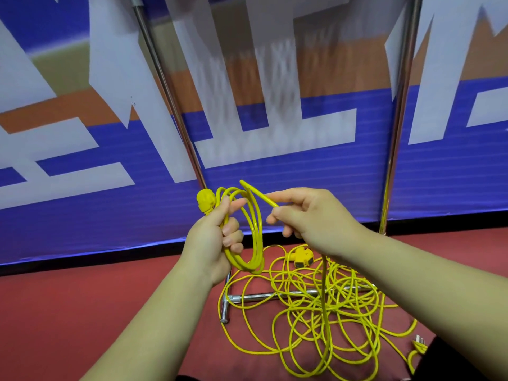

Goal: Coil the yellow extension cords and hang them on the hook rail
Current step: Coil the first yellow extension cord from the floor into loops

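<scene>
My left hand (pixel 217 237) grips a small coil of yellow extension cord (pixel 254 237), a few loops hanging below the fist, with the yellow plug end (pixel 205 200) sticking up beside my thumb. My right hand (pixel 308 213) pinches the same cord just right of the coil, and the strand runs down from it to a loose tangled pile of yellow cord (pixel 324 306) on the floor. A yellow multi-outlet socket block (pixel 302 255) lies at the far edge of the pile. The hook rail is out of sight.
Two chrome upright poles (pixel 170 97) (pixel 398 119) rise from a chrome base bar (pixel 275 296) lying on the red floor (pixel 82 312) under the cord pile. Behind stands a blue, white and orange banner wall (pixel 275 174). A metal-pronged plug (pixel 419 341) lies at the lower right.
</scene>
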`<state>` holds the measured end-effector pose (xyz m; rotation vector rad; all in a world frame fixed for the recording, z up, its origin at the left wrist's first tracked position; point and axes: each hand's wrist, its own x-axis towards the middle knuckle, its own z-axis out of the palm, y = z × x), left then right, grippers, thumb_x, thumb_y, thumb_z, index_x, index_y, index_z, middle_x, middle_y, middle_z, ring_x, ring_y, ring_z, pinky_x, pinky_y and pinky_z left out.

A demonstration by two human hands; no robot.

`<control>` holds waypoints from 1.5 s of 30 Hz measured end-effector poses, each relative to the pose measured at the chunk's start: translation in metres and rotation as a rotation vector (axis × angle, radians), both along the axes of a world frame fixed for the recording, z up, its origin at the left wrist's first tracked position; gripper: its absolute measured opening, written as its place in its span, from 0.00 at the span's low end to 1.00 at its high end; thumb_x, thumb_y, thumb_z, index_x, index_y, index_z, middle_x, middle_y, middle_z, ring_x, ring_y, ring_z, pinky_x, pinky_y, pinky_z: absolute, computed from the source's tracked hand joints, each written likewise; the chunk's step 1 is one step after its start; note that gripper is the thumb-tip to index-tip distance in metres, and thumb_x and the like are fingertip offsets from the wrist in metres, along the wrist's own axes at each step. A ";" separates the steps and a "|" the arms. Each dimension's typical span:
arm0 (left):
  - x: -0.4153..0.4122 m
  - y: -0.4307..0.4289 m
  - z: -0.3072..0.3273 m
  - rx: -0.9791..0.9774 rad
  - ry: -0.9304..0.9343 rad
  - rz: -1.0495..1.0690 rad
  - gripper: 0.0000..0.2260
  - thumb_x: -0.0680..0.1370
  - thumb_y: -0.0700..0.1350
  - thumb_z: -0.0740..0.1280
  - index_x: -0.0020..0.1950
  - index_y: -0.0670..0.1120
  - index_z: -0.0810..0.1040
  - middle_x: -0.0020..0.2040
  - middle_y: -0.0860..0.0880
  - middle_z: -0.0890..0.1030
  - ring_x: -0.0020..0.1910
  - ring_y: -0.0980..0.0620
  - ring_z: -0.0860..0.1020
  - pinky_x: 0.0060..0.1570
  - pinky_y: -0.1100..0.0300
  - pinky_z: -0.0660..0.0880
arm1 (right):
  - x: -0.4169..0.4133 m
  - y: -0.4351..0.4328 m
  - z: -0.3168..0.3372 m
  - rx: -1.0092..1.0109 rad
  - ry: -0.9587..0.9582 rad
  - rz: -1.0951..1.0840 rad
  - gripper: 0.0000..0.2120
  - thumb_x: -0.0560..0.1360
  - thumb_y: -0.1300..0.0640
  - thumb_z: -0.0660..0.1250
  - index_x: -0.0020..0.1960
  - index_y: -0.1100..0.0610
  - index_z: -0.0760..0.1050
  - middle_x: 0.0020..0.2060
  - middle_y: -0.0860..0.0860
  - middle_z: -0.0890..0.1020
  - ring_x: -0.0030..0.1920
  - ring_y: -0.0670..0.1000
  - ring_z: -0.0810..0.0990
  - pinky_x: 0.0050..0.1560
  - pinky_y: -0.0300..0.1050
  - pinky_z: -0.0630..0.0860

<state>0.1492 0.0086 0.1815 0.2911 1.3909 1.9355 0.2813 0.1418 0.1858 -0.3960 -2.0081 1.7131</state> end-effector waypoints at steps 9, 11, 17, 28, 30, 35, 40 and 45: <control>0.006 0.008 -0.006 -0.009 0.093 -0.003 0.13 0.76 0.57 0.69 0.43 0.49 0.86 0.27 0.51 0.64 0.23 0.55 0.62 0.23 0.62 0.63 | -0.002 -0.007 -0.002 0.264 -0.057 0.059 0.14 0.79 0.60 0.66 0.59 0.45 0.82 0.36 0.47 0.85 0.26 0.43 0.71 0.30 0.34 0.69; 0.007 0.010 -0.007 -0.011 0.114 0.008 0.13 0.79 0.54 0.68 0.42 0.47 0.84 0.28 0.50 0.65 0.22 0.55 0.65 0.23 0.63 0.63 | -0.005 -0.007 -0.003 0.301 -0.077 0.068 0.14 0.80 0.60 0.66 0.61 0.48 0.82 0.36 0.47 0.85 0.25 0.41 0.70 0.30 0.34 0.67; 0.003 0.012 -0.012 -0.060 0.156 0.033 0.11 0.82 0.48 0.65 0.44 0.43 0.78 0.32 0.45 0.68 0.25 0.45 0.72 0.32 0.57 0.64 | -0.007 -0.010 0.000 0.450 -0.115 0.101 0.14 0.80 0.59 0.65 0.63 0.50 0.81 0.35 0.45 0.84 0.25 0.36 0.74 0.30 0.28 0.67; -0.022 -0.008 0.013 0.237 -0.122 0.282 0.21 0.86 0.48 0.58 0.37 0.43 0.79 0.33 0.48 0.83 0.46 0.47 0.82 0.51 0.47 0.77 | 0.004 0.007 -0.026 0.288 -0.144 0.357 0.21 0.82 0.63 0.61 0.71 0.44 0.69 0.41 0.49 0.83 0.41 0.47 0.82 0.45 0.51 0.78; -0.020 -0.007 0.016 0.286 -0.147 0.288 0.19 0.86 0.48 0.57 0.40 0.41 0.77 0.32 0.48 0.83 0.44 0.47 0.84 0.49 0.47 0.78 | 0.003 0.010 -0.032 0.251 -0.183 0.384 0.20 0.82 0.62 0.61 0.70 0.46 0.69 0.41 0.49 0.83 0.42 0.48 0.82 0.50 0.59 0.78; -0.029 -0.014 0.024 0.381 -0.134 0.299 0.14 0.86 0.47 0.56 0.42 0.47 0.71 0.28 0.54 0.69 0.24 0.57 0.72 0.32 0.62 0.77 | 0.003 0.019 -0.046 0.255 -0.328 0.431 0.17 0.80 0.51 0.65 0.66 0.40 0.67 0.41 0.47 0.85 0.40 0.56 0.75 0.45 0.61 0.73; -0.038 -0.025 0.020 0.376 -0.163 0.252 0.12 0.85 0.51 0.59 0.45 0.47 0.75 0.25 0.56 0.61 0.20 0.60 0.62 0.22 0.66 0.64 | 0.002 0.024 -0.052 0.194 -0.369 0.368 0.16 0.80 0.55 0.67 0.67 0.48 0.71 0.36 0.49 0.83 0.37 0.47 0.79 0.43 0.53 0.75; -0.029 -0.030 0.014 0.152 0.076 0.145 0.05 0.78 0.45 0.68 0.45 0.46 0.75 0.24 0.55 0.57 0.19 0.60 0.58 0.19 0.66 0.57 | -0.006 0.032 -0.047 0.163 -0.272 0.089 0.06 0.74 0.57 0.75 0.50 0.53 0.80 0.30 0.50 0.81 0.31 0.54 0.74 0.35 0.48 0.71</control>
